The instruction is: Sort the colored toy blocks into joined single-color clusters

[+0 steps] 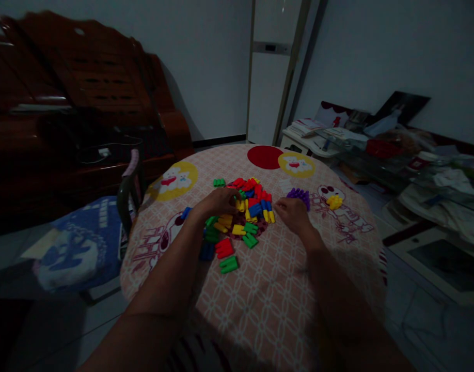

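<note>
A loose pile of plastic building blocks, with red blocks [259, 191], yellow blocks [223, 223], blue blocks [255, 210] and green blocks [250, 239], lies on the round table. My left hand [221, 200] reaches over the pile's left side, fingers bent down and closed beside a yellow block; what they grip is hidden. At the pile's right edge, my right hand [292, 212] has its fingers curled together near blue-and-yellow pieces, and anything in them is too small to make out. Just behind that hand sits a group of purple blocks [299, 196].
A yellow piece [334, 202] lies apart on the right of the patterned tablecloth [275, 268]. Left of the table stand a chair [129, 181] and a wooden sofa [93, 88]. A cluttered glass-topped table [399, 170] is close on the right.
</note>
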Action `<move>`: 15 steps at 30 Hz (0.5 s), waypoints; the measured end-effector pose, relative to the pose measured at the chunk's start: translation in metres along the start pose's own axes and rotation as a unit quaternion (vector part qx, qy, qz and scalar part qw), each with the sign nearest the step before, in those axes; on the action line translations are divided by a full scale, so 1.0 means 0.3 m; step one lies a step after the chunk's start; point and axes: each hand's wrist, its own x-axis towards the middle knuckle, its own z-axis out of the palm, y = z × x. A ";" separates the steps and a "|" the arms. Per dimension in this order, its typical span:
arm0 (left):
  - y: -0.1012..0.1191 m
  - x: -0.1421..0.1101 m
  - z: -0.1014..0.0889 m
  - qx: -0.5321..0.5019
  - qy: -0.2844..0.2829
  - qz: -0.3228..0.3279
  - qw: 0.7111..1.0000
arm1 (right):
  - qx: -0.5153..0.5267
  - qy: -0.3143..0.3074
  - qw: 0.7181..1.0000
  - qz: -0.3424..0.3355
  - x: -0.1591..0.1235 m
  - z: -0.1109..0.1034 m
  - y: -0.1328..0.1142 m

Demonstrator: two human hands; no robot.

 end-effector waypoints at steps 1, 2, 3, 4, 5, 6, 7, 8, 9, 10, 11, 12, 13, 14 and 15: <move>0.006 -0.001 -0.002 0.003 -0.002 0.008 1.000 | 0.001 -0.036 0.999 -0.006 -0.002 0.007 -0.012; 0.013 -0.002 -0.004 0.009 0.000 0.020 1.000 | 0.004 -0.066 0.998 -0.009 -0.003 0.011 -0.020; 0.021 -0.002 -0.004 0.017 0.006 0.034 0.999 | 0.013 -0.092 0.996 -0.012 -0.005 0.012 -0.024; 0.029 -0.001 -0.001 0.028 0.015 0.046 0.998 | 0.025 -0.112 0.993 -0.013 -0.006 0.010 -0.025; 0.038 0.001 0.004 0.038 0.020 0.055 0.998 | 0.041 -0.128 0.991 -0.013 -0.007 0.007 -0.024; 0.047 0.004 0.013 0.047 0.020 0.060 0.997 | 0.059 -0.140 0.988 -0.014 -0.008 0.004 -0.023; 0.055 0.009 0.024 0.056 0.011 0.060 0.997 | 0.078 -0.149 0.986 -0.015 -0.008 0.002 -0.020; 0.062 0.014 0.038 0.067 -0.002 0.060 0.996 | 0.099 -0.157 0.983 -0.016 -0.008 0.001 -0.018; 0.068 0.021 0.054 0.080 -0.012 0.060 0.995 | 0.119 -0.163 0.979 -0.017 -0.007 0.003 -0.016; 0.072 0.027 0.070 0.096 -0.015 0.062 0.993 | 0.142 -0.167 0.975 -0.016 -0.007 0.007 -0.015; 0.075 0.033 0.086 0.110 -0.012 0.063 0.992 | 0.169 -0.168 0.971 -0.013 -0.006 0.012 -0.014; 0.076 0.038 0.100 0.122 -0.004 0.064 0.990 | 0.198 -0.165 0.966 -0.006 -0.005 0.019 -0.014; 0.077 0.042 0.111 0.129 0.005 0.064 0.990 | 0.229 -0.158 0.960 0.003 -0.004 0.026 -0.013; 0.077 0.044 0.119 0.131 0.012 0.064 0.989 | 0.265 -0.147 0.953 0.012 -0.003 0.032 -0.012; 0.077 0.045 0.124 0.131 0.014 0.063 0.989 | 0.303 -0.136 0.943 0.024 -0.002 0.039 -0.011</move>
